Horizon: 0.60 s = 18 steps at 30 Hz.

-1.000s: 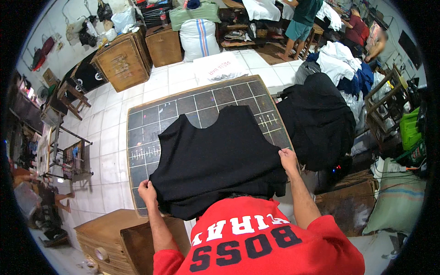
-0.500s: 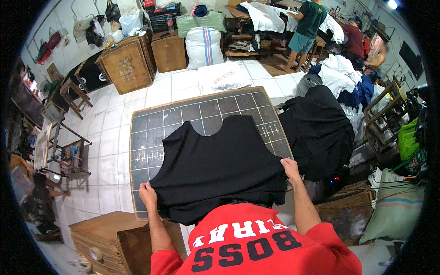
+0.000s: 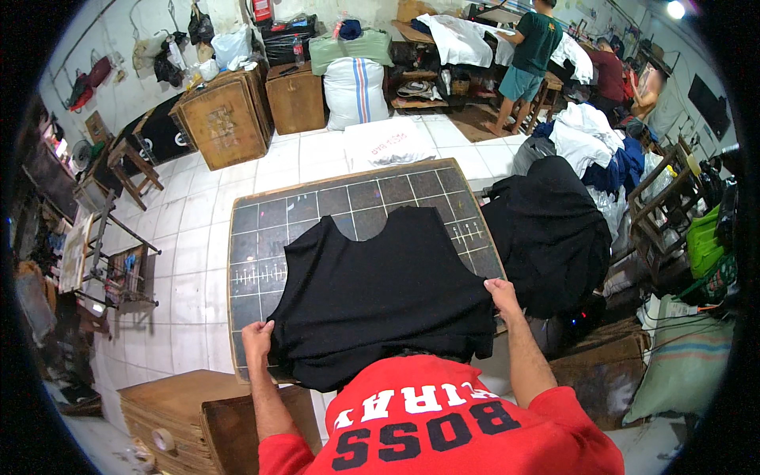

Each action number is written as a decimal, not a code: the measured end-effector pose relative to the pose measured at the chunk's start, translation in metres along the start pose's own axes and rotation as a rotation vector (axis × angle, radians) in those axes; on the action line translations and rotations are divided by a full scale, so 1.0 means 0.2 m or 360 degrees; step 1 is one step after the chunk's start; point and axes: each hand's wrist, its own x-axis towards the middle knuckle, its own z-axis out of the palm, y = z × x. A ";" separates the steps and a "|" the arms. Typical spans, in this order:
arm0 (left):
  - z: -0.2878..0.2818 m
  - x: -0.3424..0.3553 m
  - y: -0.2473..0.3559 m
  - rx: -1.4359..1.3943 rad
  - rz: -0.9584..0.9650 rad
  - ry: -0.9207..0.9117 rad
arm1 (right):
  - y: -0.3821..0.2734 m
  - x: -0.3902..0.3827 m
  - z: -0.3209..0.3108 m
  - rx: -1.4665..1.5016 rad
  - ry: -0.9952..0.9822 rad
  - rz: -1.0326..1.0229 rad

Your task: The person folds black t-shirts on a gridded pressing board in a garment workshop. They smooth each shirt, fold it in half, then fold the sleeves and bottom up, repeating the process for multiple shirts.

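A black sleeveless garment panel (image 3: 380,285) with a scooped neckline lies over a dark board marked with a white grid (image 3: 273,218). Its neckline points away from me, and its lower part is bunched in folds near my body. My left hand (image 3: 257,340) pinches the panel's left edge, just below the curved armhole. At the opposite edge my right hand (image 3: 502,296) grips the cloth between thumb and fingers, near the board's right side. The fabric stretches between both hands.
Heaped black cloth (image 3: 546,229) sits right of the board, with white and blue garments (image 3: 590,138) beyond. Stacked brown boards (image 3: 170,404) stand at lower left. A white package (image 3: 388,142) lies past the far edge. A person in a green shirt (image 3: 537,47) stands at a far table.
My left hand has shifted slightly right and down, drawing its edge of the panel inward. My right hand stays nearly in place. The whole view has tilted slightly.
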 end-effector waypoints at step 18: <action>-0.97 0.13 1.09 -0.1173 0.0554 0.0094 | -1.55 -0.38 -0.56 0.0960 -0.0422 -0.0700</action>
